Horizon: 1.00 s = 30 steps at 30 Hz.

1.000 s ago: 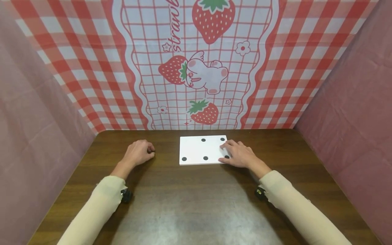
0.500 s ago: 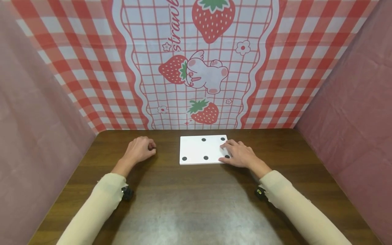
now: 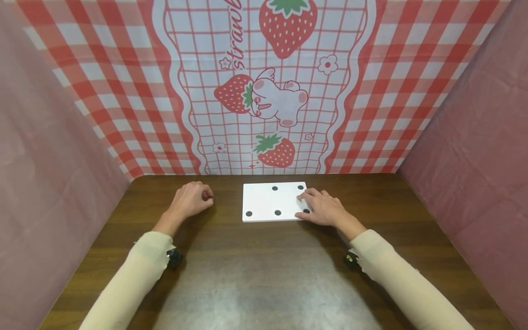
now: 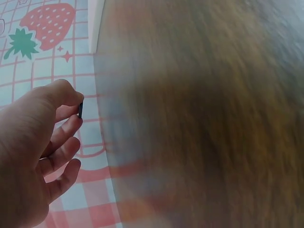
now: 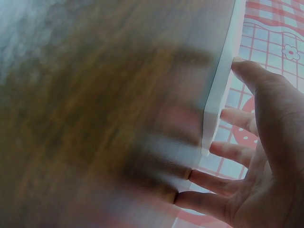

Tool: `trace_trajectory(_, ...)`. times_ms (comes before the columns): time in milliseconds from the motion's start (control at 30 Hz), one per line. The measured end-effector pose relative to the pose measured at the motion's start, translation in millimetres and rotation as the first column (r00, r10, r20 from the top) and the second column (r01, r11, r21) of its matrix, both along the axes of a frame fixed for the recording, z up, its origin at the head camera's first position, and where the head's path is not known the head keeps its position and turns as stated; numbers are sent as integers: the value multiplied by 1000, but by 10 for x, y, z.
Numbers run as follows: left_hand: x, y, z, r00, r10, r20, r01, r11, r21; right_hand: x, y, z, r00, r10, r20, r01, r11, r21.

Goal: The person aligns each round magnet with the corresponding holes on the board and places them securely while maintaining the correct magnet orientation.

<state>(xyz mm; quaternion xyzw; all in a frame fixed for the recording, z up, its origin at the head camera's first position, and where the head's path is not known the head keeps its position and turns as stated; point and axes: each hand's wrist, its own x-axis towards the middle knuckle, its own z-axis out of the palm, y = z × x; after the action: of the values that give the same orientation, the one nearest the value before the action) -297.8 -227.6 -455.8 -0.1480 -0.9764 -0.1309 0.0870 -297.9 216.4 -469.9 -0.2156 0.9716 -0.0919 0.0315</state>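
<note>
A white rectangular board (image 3: 261, 200) lies flat near the far edge of the table, with several round black discs (image 3: 278, 212) along its two long sides. Off its left end, my left hand (image 3: 190, 200) pinches a small thin black disc (image 4: 80, 110) between thumb and fingertips; the left wrist view shows it edge-on. Across the board's right end lies my right hand (image 3: 323, 208), fingers spread and relaxed. Its thumb and some fingertips touch the board, while the ring and little fingertips reach the table beyond its end, as the right wrist view shows.
The brown wooden table (image 3: 247, 270) meets a red-and-white checked cloth (image 3: 111, 73) with strawberry prints at its far edge. Pink curtains (image 3: 466, 119) hang along both sides. Each sleeve carries a small dark wrist camera (image 3: 175, 258).
My left hand has moved a little to the right and away from me, closer to the board, still pinching. The right hand and the board have stayed put.
</note>
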Motion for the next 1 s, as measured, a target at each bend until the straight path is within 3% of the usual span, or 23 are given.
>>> trace_trajectory(400,-59,117,10,999,-33,-2,33,999,15,1,3,5,1000,5,-4,-5,1000,2)
trace_trajectory(1000,-145,344,43,1000,-28,12,28,998,49,9,3,-5,1000,-1,-8,1,1000,-5)
